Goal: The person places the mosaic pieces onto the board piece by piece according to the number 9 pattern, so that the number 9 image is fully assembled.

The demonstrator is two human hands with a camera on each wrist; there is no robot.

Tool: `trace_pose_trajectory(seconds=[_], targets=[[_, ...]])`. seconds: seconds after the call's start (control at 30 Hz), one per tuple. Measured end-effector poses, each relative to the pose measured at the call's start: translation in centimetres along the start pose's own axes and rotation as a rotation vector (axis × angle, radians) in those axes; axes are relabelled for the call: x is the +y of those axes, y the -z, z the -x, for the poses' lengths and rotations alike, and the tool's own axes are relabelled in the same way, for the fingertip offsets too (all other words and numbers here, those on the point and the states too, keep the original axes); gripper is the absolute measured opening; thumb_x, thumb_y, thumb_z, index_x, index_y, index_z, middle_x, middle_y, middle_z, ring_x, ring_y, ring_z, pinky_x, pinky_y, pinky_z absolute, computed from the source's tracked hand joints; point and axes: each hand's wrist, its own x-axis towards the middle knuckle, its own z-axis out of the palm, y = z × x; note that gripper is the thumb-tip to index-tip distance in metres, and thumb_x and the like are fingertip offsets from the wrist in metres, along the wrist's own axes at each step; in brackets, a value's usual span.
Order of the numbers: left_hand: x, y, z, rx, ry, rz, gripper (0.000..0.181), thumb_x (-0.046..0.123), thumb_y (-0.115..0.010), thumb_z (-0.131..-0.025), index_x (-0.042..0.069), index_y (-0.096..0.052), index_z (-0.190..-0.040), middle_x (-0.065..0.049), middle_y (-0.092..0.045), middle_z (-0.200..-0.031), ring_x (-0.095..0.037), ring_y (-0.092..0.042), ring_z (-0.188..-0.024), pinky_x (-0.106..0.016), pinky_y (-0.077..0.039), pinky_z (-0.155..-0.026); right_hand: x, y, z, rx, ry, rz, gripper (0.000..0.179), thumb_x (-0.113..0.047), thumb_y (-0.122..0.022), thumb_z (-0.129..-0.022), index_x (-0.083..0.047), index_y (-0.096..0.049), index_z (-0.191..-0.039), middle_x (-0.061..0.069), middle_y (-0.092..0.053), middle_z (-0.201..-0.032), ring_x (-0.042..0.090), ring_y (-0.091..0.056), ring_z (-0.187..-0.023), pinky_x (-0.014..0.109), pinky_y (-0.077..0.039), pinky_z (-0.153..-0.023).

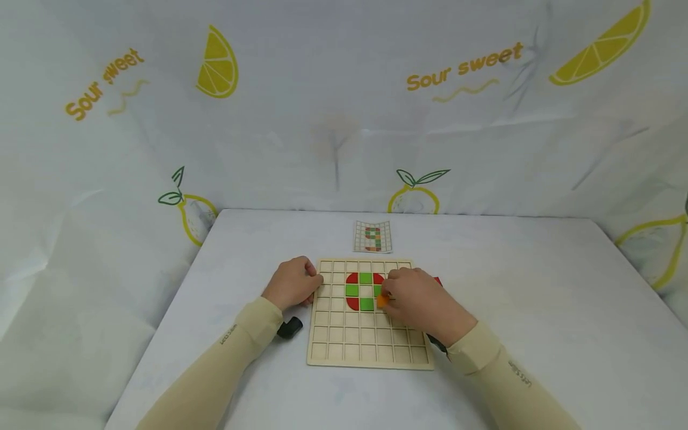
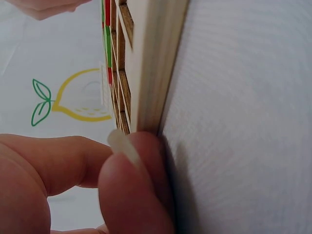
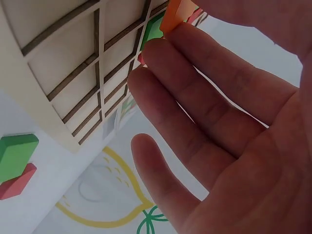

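While the thumb and fingertips of the right hand (image 1: 424, 301) are pinching an orange tile (image 1: 382, 301), that tile is hovering at or resting in the lower right corner of a small loop of tiles on the gridded wooden board (image 1: 336, 334); whether it is seated flat, the fingers are hiding. Seven pieces are already filling the rest of the loop: red rounded tiles (image 1: 352, 304) are marking its other three corners, and green square tiles (image 1: 366, 304) are lying between them, ringing one bare cell. The left hand (image 1: 292, 280) is touching the board's left edge with bent fingers, though whether they are gripping or merely resting there cannot be told. Beyond the board, a pattern card (image 1: 373, 236) is showing a similar loop with more coloured cells running down the right and along the bottom, so the upper part is seemingly nearing completion and the lower part is waiting, the visible rows below holding no tiles. Off the board, a loose green tile (image 3: 18, 152) and a loose red tile (image 3: 18, 181) are lying together, unplaced.
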Motion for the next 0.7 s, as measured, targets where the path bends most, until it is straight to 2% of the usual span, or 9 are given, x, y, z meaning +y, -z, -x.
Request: trace_pose_trajectory(seconds=[0.37,0.7], targets=[[0.45,0.25,0.32,0.001,-0.018,-0.024,0.014,0.024,-0.065,-0.1,0.009,-0.064,-0.101,-0.004,-0.07,-0.065,-0.016,-0.066,-0.055,-0.026,-0.052,-0.056,-0.19,-0.24,0.0,-0.009,0.011,0.011,0.008,-0.016,-0.083,-0.09,-0.017,-0.076,-0.085,-0.008,-0.057,-0.076,0.011,-0.05,-0.074,0.043,-0.054,-0.088],[0.46,0.07,0.3,-0.001,-0.023,-0.029,0.014,0.022,-0.065,-0.1,0.009,-0.064,-0.101,-0.004,-0.069,-0.065,-0.015,-0.066,-0.055,-0.026,-0.052,-0.055,-0.25,-0.38,-0.02,-0.033,-0.011,0.024,0.007,-0.018,-0.083,-0.091,-0.017,-0.076,-0.088,-0.008,-0.057,-0.077,0.012,-0.051,-0.076,0.042,-0.053,-0.09]])
